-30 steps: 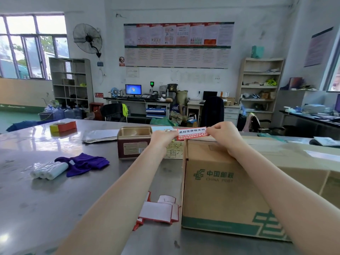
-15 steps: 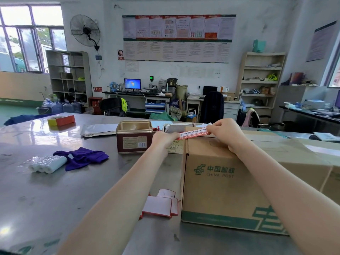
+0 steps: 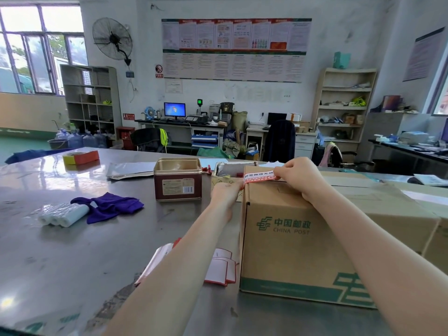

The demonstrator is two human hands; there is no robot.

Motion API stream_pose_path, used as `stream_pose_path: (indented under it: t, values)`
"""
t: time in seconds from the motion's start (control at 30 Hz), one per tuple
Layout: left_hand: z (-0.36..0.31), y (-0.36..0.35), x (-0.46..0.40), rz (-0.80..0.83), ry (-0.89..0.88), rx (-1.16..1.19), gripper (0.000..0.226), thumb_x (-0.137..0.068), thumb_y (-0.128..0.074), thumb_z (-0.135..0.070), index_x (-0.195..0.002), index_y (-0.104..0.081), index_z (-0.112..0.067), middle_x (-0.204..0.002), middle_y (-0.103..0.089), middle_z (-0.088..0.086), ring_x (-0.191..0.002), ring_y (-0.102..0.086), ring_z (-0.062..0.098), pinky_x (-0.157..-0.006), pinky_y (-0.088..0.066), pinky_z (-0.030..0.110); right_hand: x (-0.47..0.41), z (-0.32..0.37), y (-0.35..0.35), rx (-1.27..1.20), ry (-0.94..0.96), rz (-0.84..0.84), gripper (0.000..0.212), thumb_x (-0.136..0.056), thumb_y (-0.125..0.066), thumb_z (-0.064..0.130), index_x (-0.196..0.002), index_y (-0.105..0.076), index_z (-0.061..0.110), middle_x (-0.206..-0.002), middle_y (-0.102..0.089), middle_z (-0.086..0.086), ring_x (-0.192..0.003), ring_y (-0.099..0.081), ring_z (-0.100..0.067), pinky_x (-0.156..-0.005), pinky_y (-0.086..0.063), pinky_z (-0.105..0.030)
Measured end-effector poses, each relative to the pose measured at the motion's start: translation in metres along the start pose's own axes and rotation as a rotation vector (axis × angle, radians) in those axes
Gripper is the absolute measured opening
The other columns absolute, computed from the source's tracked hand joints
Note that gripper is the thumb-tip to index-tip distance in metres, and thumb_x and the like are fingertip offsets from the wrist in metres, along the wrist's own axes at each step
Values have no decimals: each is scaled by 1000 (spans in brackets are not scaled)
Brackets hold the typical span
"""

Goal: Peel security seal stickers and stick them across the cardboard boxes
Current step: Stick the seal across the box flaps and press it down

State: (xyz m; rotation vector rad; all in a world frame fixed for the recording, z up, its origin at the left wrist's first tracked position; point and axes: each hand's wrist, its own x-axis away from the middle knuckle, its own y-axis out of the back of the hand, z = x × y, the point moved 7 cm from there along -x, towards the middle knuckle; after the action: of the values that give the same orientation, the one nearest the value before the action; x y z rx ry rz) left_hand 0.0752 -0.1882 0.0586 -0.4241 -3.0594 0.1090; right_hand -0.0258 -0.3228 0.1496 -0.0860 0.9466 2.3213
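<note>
A brown China Post cardboard box [image 3: 303, 243] stands on the steel table at the right. A red-and-white security seal sticker [image 3: 258, 177] lies bent over the box's far left top corner. My left hand [image 3: 226, 191] pinches the sticker's left end against the box's left side. The sticker's right end is held down on the box top by my right hand [image 3: 299, 177]. Spent red-edged sticker backings [image 3: 219, 267] lie on the table beside the box, partly hidden by my left forearm.
A gold-rimmed maroon tin [image 3: 178, 179] and a second open tin [image 3: 228, 172] stand behind my left hand. A purple cloth [image 3: 109, 206] and white rolls in plastic [image 3: 63, 214] lie left. A tape roll [image 3: 81, 157] and a grey mailer [image 3: 132, 169] sit further back.
Both hands have lowered the sticker from above the box onto its top left corner; its left end is now folded down over the box's side.
</note>
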Motion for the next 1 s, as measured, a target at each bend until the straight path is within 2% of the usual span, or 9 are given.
stream_pose_path:
  t: [0.07,0.17,0.2,0.23,0.37,0.5,0.67,0.83,1.0]
  values:
    - [0,-2,2,18,-25,-33,32,-85,-64,-38,-75,-57,-8,-76,-42,2,-71,-46,18,-65,-36,26,1,0,0,4,-2,4,20,-85,-61,19,-72,-63,4,-51,-39,-3,-47,-35,-14,-46,-32,-24]
    - [12,1,3,21,-8,-119,68,-84,-60,-49,-120,-53,8,-126,-55,21,-112,-53,29,-88,-41,33,1,-2,1,7,-6,-7,24,-85,-61,19,-83,-69,-3,-56,-42,-6,-49,-36,-14,-46,-32,-24]
    - [13,3,4,23,-30,-157,60,-87,-58,-46,-117,-53,5,-140,-32,13,-109,-53,26,-85,-39,31,0,-2,1,3,-4,-12,27,-85,-62,19,-87,-69,-7,-58,-43,-7,-50,-37,-14,-46,-32,-24]
    - [13,6,6,23,-61,-186,46,-91,-53,-41,-113,-54,-1,-106,-40,-3,-102,-51,21,-82,-38,29,0,-3,1,-1,-4,-14,29,-84,-62,19,-90,-68,-9,-59,-44,-7,-51,-37,-14,-46,-32,-24]
    - [-10,7,21,48,-245,-210,42,-101,-32,-30,-140,-38,-16,-146,-39,1,-127,-38,16,-105,-31,32,0,-3,0,9,-9,0,19,-84,-62,21,-79,-67,3,-58,-43,-6,-50,-37,-15,-46,-32,-24]
    - [-27,-11,50,248,-345,-123,32,-102,-25,-41,-109,-56,-35,-114,-60,-14,-106,-52,-3,-89,-38,17,0,-3,0,9,-12,5,17,-84,-63,22,-76,-63,7,-66,-47,-9,-52,-38,-15,-47,-33,-25]
    - [-22,-16,65,330,-420,-194,43,-101,-19,-45,-134,-41,-30,-113,-48,-30,-104,-43,-23,-86,-31,-3,0,-4,-1,13,-6,5,16,-82,-64,22,-73,-60,9,-68,-47,-11,-56,-40,-17,-48,-33,-26]
    - [-16,-9,60,350,-410,-255,61,-97,-19,-55,-149,-22,-23,-152,-26,-13,-140,-21,3,-116,-13,25,0,-5,-1,37,-15,23,23,-81,-64,19,-63,-54,9,-56,-41,-5,-50,-37,-15,-47,-32,-26]
    - [-17,-14,58,411,-298,-214,52,-96,-13,-59,-136,-38,-35,-109,-48,-32,-113,-40,-8,-102,-22,22,2,-4,0,54,-11,14,35,-80,-64,17,-51,-45,11,-50,-37,-3,-47,-34,-15,-46,-31,-25]
